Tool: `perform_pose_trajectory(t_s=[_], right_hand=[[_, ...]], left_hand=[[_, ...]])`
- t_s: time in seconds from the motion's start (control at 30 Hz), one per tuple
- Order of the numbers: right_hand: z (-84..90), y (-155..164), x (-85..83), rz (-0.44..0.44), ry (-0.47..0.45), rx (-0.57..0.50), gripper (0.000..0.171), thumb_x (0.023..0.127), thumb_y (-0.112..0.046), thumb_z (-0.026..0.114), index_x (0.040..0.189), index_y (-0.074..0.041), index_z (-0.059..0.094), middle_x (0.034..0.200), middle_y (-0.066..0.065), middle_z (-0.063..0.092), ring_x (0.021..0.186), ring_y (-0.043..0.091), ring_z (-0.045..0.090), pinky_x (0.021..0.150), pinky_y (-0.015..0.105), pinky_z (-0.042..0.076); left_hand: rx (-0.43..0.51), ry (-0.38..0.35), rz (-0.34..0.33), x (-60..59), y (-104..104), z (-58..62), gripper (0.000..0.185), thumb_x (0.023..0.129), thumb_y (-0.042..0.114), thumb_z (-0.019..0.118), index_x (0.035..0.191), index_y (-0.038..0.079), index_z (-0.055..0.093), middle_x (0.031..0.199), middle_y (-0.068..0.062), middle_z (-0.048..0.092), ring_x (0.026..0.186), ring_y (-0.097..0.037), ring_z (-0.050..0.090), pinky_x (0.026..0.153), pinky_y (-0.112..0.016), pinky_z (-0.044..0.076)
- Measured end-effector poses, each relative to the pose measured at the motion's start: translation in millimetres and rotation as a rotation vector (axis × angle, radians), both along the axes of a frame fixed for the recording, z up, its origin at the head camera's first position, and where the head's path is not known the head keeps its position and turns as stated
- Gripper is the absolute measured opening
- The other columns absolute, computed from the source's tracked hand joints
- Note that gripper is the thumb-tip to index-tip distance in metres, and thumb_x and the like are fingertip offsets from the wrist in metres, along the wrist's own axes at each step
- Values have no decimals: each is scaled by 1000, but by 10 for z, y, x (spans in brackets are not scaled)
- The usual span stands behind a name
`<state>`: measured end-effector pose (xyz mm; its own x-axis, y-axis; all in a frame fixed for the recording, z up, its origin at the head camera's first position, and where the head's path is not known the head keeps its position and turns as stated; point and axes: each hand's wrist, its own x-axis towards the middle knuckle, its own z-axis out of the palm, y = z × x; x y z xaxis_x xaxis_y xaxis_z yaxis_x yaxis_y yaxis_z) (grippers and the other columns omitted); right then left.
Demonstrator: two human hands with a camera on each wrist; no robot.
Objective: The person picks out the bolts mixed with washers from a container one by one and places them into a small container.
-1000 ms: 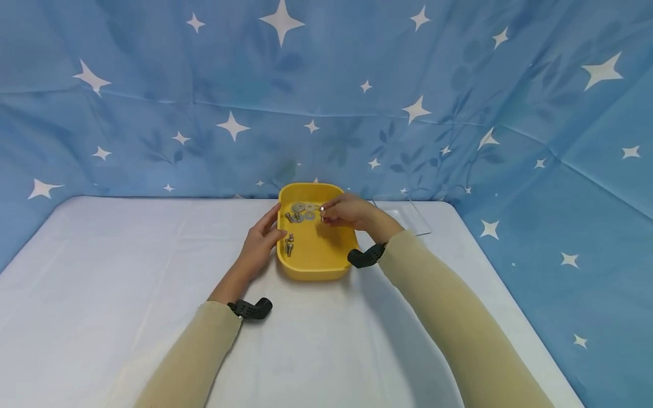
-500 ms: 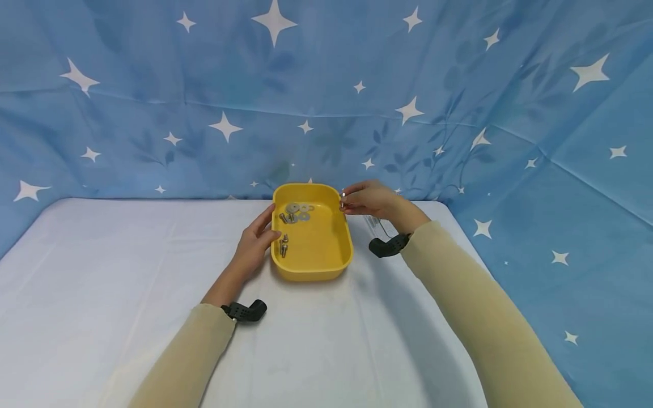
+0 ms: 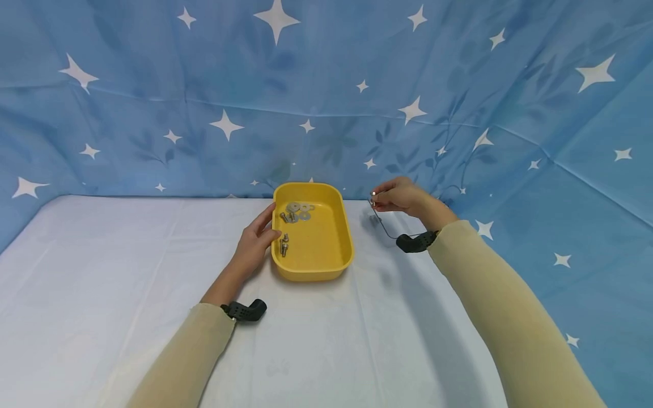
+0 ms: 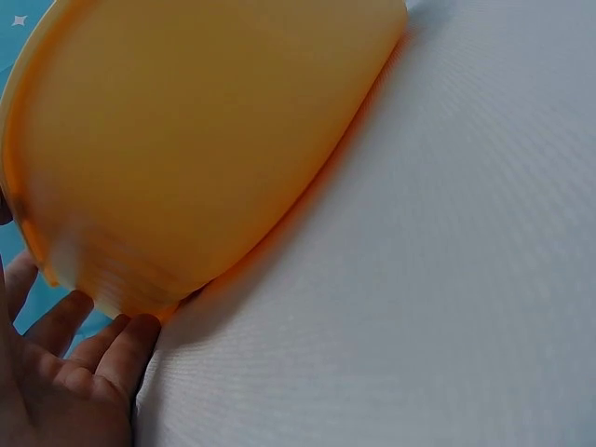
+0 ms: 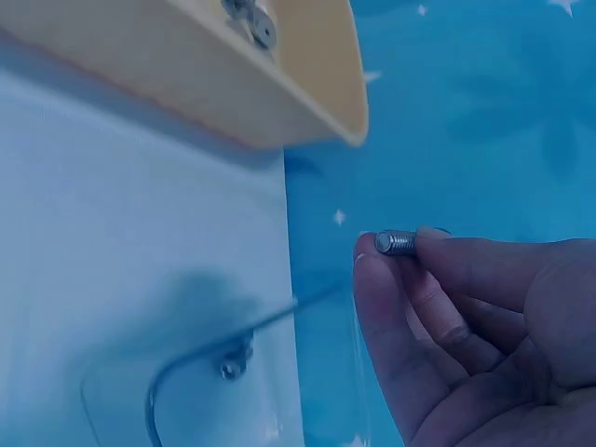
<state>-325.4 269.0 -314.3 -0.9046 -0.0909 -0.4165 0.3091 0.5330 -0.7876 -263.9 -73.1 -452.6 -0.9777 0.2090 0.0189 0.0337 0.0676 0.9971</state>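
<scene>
My left hand [image 3: 252, 241] grips the left side of a yellow tray [image 3: 313, 275], its thumb over the rim. In the left wrist view its fingers [image 4: 126, 358] press against the outer wall. Inside the tray lie several washers [image 3: 304, 216] with bolts at the back left, and a few more bolts [image 3: 284, 248] along the left wall. My right hand [image 3: 403, 198] pinches a short metal bolt [image 5: 398, 243] between thumb and fingertips, threaded end outward. It hovers over a clear plastic box [image 5: 172, 368] right of the tray. Small metal hardware [image 5: 233, 363] shows through that box.
A white cloth [image 3: 306, 340] covers the table. Behind it and along the right side hangs a blue star-patterned curtain [image 3: 326, 85]. The clear box's thin edge [image 3: 384, 228] stands close under the right wrist.
The right hand has lifted the bolt out of the yellow tray and carried it right, over the rim, to above the clear box. The left hand has stayed on the tray.
</scene>
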Motion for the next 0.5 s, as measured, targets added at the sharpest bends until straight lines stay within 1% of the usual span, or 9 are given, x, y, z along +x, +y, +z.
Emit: perform_pose_trajectory(t_s=[0.07,0.17,0.27,0.3,0.4,0.5], right_hand=[[-13,66,-9,-6,10,8,41,101,-10,59,138,6,54,102,5,69,88,12,70,79,22,61],[-30,160,-10,-21,12,-5,41,101,-8,58,138,8,52,96,1,68,90,12,71,80,23,61],[-55,237,-5,-36,3,-28,40,101,-5,56,138,9,51,92,0,68,90,12,72,86,25,62],[-69,257,-5,-40,-2,-32,39,101,-5,56,137,9,50,93,1,67,90,12,72,88,26,61],[-112,307,1,-54,-5,-32,38,101,-4,55,136,10,51,99,6,68,87,11,72,89,27,61],[-169,335,2,-78,-12,-12,38,101,-4,56,136,10,51,107,12,67,86,11,72,86,25,62]], left_hand=[[3,1,1,-7,-4,-1,69,98,19,53,160,35,28,169,7,25,154,-25,31,124,-45,34],[4,4,0,-4,-9,6,69,97,19,54,160,34,28,169,6,25,154,-25,32,124,-46,34],[4,4,4,9,-9,18,70,97,18,54,160,33,28,169,5,26,154,-26,33,123,-46,36],[5,3,4,14,-7,21,70,97,18,53,160,33,28,169,5,26,153,-26,34,123,-46,36],[5,-2,7,25,1,26,71,96,17,54,161,33,28,169,4,26,153,-26,35,122,-47,37],[1,-8,7,30,7,20,71,96,18,53,161,33,28,169,4,26,153,-25,35,122,-46,38]])
